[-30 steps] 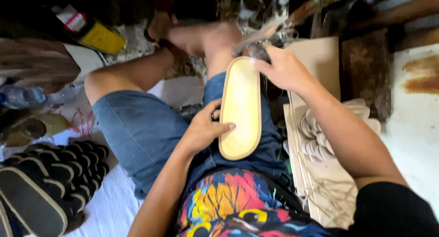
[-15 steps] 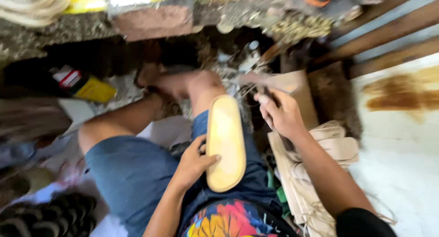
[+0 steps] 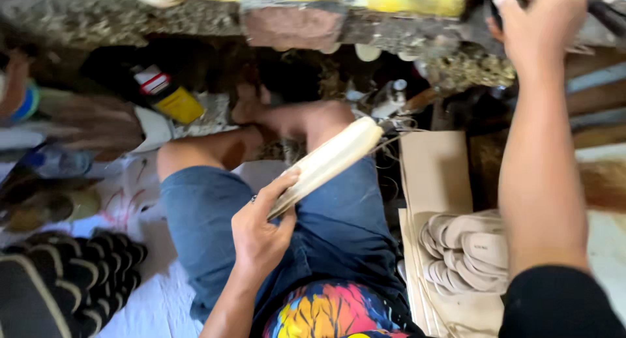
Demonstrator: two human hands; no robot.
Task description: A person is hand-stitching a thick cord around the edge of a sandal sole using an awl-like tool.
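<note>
A cramped floor-level sandal workshop. Stacked pale insoles [image 3: 466, 253] lie on cardboard sheets [image 3: 433, 175], rows of black soles [image 3: 72, 279] are piled alongside, and a yellow glue can [image 3: 171, 100] sits among scraps.

Yellow rectangular can [image 3: 175, 102] with red-and-white label [image 3: 154, 81], lying tilted on the floor beyond the knee

The left hand [image 3: 261, 234] grips the near end of a shoe sole [image 3: 326, 162], which slants away to the right above the lap. Right of the grip, a heap of insoles [image 3: 466, 253] lies on cardboard sheets [image 3: 433, 175]. Left of it lie stacked soles [image 3: 72, 279]; the right hand [image 3: 541, 18] is raised far beyond, to the right.
</note>
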